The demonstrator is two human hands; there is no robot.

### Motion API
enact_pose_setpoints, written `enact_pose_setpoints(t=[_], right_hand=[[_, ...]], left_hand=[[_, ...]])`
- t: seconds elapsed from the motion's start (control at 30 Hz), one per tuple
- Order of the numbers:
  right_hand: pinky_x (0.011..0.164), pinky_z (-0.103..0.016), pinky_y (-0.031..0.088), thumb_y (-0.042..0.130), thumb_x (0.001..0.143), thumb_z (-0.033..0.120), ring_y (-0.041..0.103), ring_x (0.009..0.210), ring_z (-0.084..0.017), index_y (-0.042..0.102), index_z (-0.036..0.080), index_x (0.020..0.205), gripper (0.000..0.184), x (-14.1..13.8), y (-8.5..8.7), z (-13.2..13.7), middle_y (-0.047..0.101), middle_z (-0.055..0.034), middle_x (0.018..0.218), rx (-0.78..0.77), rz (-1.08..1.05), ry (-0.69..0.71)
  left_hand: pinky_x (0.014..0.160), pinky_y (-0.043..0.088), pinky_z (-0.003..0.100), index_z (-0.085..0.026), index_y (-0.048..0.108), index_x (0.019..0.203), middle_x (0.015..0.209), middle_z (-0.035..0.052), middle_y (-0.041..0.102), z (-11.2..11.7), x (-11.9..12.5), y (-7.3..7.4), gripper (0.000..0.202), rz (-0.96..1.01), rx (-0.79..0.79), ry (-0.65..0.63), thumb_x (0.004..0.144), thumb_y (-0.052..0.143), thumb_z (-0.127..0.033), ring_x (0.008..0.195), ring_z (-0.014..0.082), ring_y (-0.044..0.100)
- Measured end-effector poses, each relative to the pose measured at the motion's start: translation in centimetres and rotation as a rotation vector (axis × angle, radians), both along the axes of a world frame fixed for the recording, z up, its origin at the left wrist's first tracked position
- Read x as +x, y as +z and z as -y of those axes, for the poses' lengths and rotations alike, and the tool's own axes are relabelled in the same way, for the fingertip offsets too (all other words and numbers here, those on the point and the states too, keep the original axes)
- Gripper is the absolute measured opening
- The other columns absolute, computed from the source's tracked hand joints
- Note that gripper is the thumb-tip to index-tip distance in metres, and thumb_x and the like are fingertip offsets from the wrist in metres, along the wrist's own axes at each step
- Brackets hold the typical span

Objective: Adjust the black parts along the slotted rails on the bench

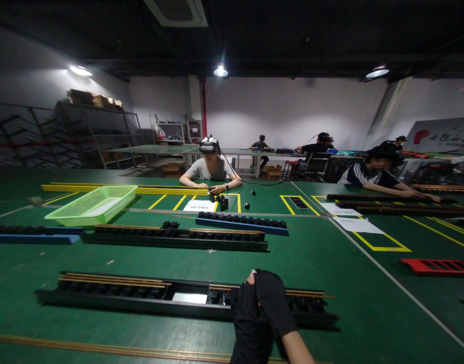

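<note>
A long black channel rail [140, 304] lies across the green table in front of me, with a row of black parts in it and thin brass-coloured rods [114, 279] along its top. Over its right part, my left hand [247, 313] and my right hand [274, 301], both in black gloves, are pressed together. Both look curled closed, and one bare fingertip shows at the top. Whatever lies between or under the fingers is hidden. Left of my hands, a white piece [190, 298] shows in a gap in the row.
Beyond stand a second black rail [178, 243], a blue rail [243, 225] and a green basket [91, 206]. Long thin rods [102, 348] lie along the near side. A red slotted part [438, 267] is at right. A person [211, 169] sits opposite; other people work farther back.
</note>
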State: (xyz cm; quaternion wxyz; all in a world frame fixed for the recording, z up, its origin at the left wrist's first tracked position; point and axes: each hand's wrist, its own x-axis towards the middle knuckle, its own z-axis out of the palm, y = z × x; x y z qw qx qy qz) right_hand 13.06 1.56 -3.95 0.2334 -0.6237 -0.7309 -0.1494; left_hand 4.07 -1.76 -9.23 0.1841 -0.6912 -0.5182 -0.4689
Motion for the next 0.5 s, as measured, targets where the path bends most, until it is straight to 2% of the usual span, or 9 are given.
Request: enact_pose_setpoints(t=[0.13,0.23,0.3,0.37,0.43,0.5], right_hand=[[0.072,-0.026,0.046,0.040,0.094,0.022,0.066,0.070,-0.016,0.074,0.023,0.085,0.035,0.2,-0.5,0.5,0.074,-0.0066,0.077,-0.038,-0.018,0.003],[0.077,-0.031,0.047,0.045,0.092,0.024,0.068,0.079,-0.021,0.075,0.023,0.093,0.030,-1.6,-1.4,1.6,0.075,-0.0102,0.084,-0.031,-0.022,-0.001],[0.083,-0.038,0.048,0.045,0.091,0.023,0.069,0.089,-0.026,0.075,0.023,0.102,0.031,-3.5,-2.3,2.6,0.076,-0.0130,0.095,0.050,-0.025,-0.028],[0.085,-0.041,0.049,0.046,0.090,0.022,0.069,0.090,-0.027,0.074,0.023,0.106,0.032,-4.8,-3.0,3.3,0.075,-0.0139,0.099,0.078,-0.025,-0.016],[0.085,-0.045,0.049,0.046,0.089,0.022,0.068,0.089,-0.029,0.073,0.020,0.107,0.032,-4.9,-3.1,3.3,0.075,-0.0160,0.099,0.151,-0.043,-0.005],[0.086,-0.047,0.048,0.047,0.089,0.025,0.068,0.088,-0.029,0.073,0.018,0.103,0.031,-3.7,-2.7,2.8,0.074,-0.0165,0.094,0.232,-0.073,0.036]], left_hand=[[0.093,0.055,0.043,-0.021,0.059,0.123,0.129,0.0089,0.059,1.0,0.3,1.1,0.035,-0.007,-0.038,-0.019,0.095,0.058,-0.042,0.109,0.0203,0.060],[0.092,0.055,0.043,-0.020,0.059,0.124,0.128,0.0094,0.059,1.6,0.3,1.8,0.036,-0.019,-0.062,-0.038,0.095,0.058,-0.041,0.108,0.0206,0.061],[0.093,0.055,0.043,-0.021,0.059,0.123,0.128,0.0094,0.059,1.9,0.1,2.2,0.035,-0.031,-0.073,-0.048,0.095,0.058,-0.041,0.108,0.0204,0.061],[0.093,0.055,0.043,-0.021,0.059,0.123,0.129,0.0093,0.059,2.0,0.0,2.4,0.035,-0.043,-0.080,-0.055,0.095,0.058,-0.042,0.108,0.0203,0.061],[0.092,0.055,0.042,-0.021,0.059,0.123,0.128,0.0091,0.059,1.9,-0.1,2.3,0.035,-0.054,-0.084,-0.062,0.095,0.058,-0.042,0.108,0.0202,0.061],[0.094,0.054,0.043,-0.022,0.059,0.123,0.130,0.0089,0.058,1.6,-0.1,2.2,0.035,-0.062,-0.087,-0.066,0.095,0.057,-0.042,0.110,0.0203,0.060]])
